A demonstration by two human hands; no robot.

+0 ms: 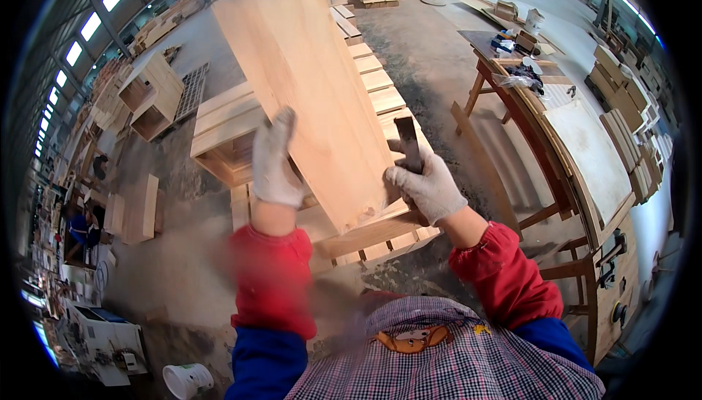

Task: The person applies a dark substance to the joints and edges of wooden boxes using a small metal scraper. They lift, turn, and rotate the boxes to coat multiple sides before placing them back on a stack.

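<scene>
A long pale wooden box or drawer-like piece (314, 93) lies at a slant before me, its broad smooth face up. My left hand (276, 166), in a whitish glove, is against its left edge, fingers stretched out. My right hand (431, 189), gloved too, is by the near right corner and grips a dark flat block (408, 145); whether the block touches the wood I cannot tell. Beneath is another wooden piece (365, 233) on a row of slats. An open-fronted wooden box (228, 155) sits to the left.
A long workbench (592, 151) with tools and a pale board runs along the right. Wooden cabinets (152, 96) stand at the far left. Near the lower left are a white bucket (187, 380) and a machine (106, 341). A person (82, 228) is at the far left.
</scene>
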